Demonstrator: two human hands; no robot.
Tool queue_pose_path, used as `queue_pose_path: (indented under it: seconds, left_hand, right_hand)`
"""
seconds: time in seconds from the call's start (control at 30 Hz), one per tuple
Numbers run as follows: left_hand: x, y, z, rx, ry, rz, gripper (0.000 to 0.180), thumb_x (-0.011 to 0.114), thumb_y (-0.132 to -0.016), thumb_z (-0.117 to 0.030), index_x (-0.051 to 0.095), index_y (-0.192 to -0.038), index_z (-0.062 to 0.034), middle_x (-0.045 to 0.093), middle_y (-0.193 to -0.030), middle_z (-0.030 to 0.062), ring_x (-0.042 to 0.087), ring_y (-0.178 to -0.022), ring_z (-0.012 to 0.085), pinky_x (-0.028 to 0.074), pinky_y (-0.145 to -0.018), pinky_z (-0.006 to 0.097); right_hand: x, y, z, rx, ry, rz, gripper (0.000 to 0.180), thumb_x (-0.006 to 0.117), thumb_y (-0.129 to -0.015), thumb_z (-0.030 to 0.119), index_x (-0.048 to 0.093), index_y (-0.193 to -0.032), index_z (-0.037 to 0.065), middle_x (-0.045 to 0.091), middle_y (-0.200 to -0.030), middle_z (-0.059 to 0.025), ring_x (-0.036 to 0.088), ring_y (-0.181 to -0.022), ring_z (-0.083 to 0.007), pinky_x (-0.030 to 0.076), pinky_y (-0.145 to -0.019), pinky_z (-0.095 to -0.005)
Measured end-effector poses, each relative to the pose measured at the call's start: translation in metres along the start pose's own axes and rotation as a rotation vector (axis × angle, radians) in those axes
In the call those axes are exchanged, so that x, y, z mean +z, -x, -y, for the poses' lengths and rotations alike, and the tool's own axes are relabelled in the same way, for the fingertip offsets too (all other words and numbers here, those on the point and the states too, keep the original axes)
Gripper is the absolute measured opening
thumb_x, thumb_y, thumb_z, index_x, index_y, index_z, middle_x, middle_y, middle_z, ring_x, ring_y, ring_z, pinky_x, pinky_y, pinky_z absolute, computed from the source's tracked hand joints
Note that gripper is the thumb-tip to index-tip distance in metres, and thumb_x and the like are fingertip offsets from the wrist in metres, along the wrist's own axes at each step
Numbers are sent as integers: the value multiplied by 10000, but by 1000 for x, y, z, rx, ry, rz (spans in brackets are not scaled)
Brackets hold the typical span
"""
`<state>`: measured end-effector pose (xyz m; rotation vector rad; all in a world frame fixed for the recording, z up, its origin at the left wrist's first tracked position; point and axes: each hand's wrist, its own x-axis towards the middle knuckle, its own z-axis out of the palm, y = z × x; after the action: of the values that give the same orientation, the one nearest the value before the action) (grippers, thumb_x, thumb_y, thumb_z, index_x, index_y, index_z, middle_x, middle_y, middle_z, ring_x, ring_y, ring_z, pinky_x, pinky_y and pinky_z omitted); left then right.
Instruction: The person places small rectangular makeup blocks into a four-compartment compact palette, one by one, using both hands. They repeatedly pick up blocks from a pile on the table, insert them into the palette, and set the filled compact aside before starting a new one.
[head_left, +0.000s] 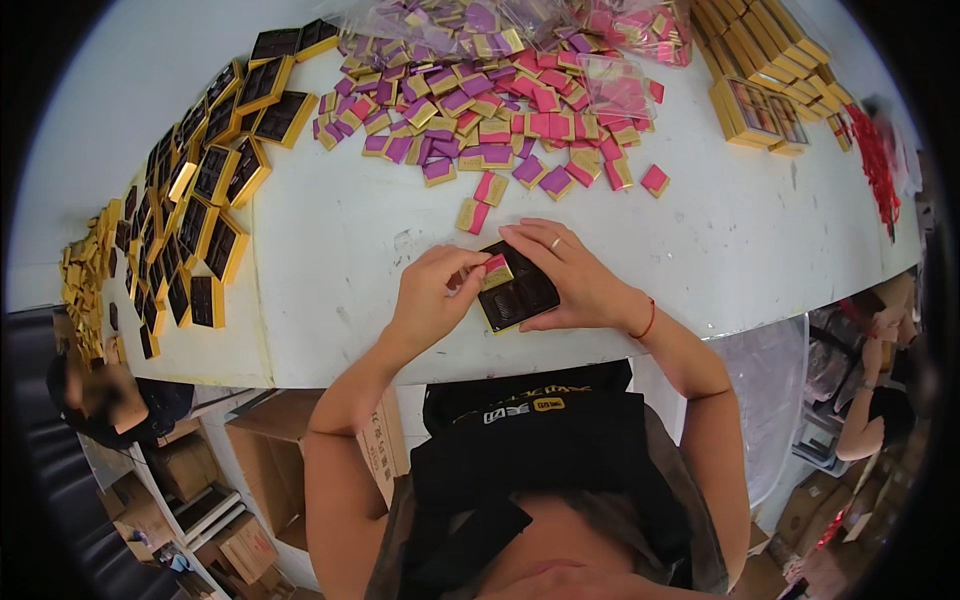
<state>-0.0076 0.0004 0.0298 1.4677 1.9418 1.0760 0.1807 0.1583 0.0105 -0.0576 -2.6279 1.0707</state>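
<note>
A gold-edged box with a dark brown moulded insert lies on the table in front of me. My left hand pinches a small pink-and-gold wrapped piece over the insert's upper left compartment. Whether the piece touches the bottom there, I cannot tell. My right hand, with a ring and a red wrist cord, grips the box along its far and right sides. The compartments nearest me hold nothing. Just beyond the box lie two loose pink-and-gold pieces, one of them a wrapped piece close to my left fingers.
A large heap of purple, pink and gold wrapped pieces spreads across the far table. Gold boxes with dark inserts pile up at left. Stacked gold boxes and red ribbons lie at far right. Other people sit at both sides.
</note>
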Motion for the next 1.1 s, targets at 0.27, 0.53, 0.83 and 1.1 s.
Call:
queue_pose_path:
  seconds: [0.27,0.53,0.83,1.1]
  left_hand:
    - [15,10,13,88,21,-128,135,679,-893,-26,704,-1026,-30,597,-933,81,657,-719,205,552,-644,295]
    - [16,11,5,117,-134,-199,226,781,-809,-60,696,-1018,-69,581,-973,84,629,-804,200,518,-685,301]
    - [25,15,13,155,-85,-197,372,828,-749,-104,694,-1096,-97,612,-1030,47,587,-891,239,495,-752,337]
    - [32,17,25,158,-7,-263,301,787,-766,-45,679,-1046,-66,640,-1105,69,565,-996,281,460,-871,369]
  right_hand:
    - [4,1,11,48,97,-3,1100,925,-594,350,375,-1513,99,435,-1438,-137,413,-1334,-363,361,-1104,-470]
    - [-30,-15,-15,79,123,-152,774,836,-731,195,508,-1420,64,525,-1381,-134,479,-1281,-342,416,-1067,-431]
    - [-41,-38,-66,-91,638,-160,232,709,-838,43,700,-1069,28,694,-1024,-101,627,-990,-303,521,-855,-385]
    - [-39,-21,-26,519,-752,-220,295,451,-1083,231,634,-1159,12,640,-898,-23,659,-710,-80,502,-520,-187]
